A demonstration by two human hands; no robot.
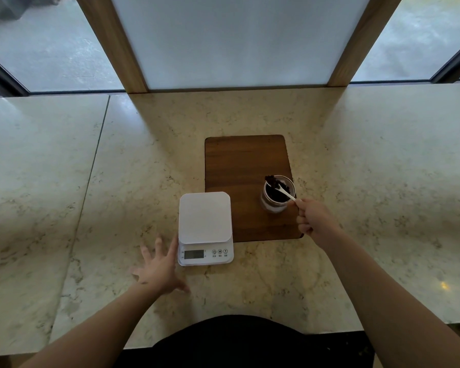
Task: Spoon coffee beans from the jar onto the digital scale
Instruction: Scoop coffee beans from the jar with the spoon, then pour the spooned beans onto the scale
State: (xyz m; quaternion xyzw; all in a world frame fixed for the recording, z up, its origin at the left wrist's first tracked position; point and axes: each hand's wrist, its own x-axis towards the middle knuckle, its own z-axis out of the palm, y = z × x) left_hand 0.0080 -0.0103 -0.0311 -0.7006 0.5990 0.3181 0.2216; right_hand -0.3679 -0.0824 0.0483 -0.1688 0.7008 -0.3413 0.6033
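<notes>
While the left hand [158, 269] lay spread beside one scale [205, 227], the right hand [312, 217] gripped one spoon [282, 190] over one jar [276, 193].

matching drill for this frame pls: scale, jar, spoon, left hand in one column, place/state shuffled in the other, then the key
Things:
1. scale
2. jar
3. spoon
4. left hand

Place or state:
A. held in the right hand, loaded with beans over the jar's mouth
B. open, fingers spread on the counter beside the scale
C. standing on the wooden board, holding dark beans
D. white platform bare, no beans on it yet

Pairs: 1-D, 2-C, 3-A, 4-B
</notes>
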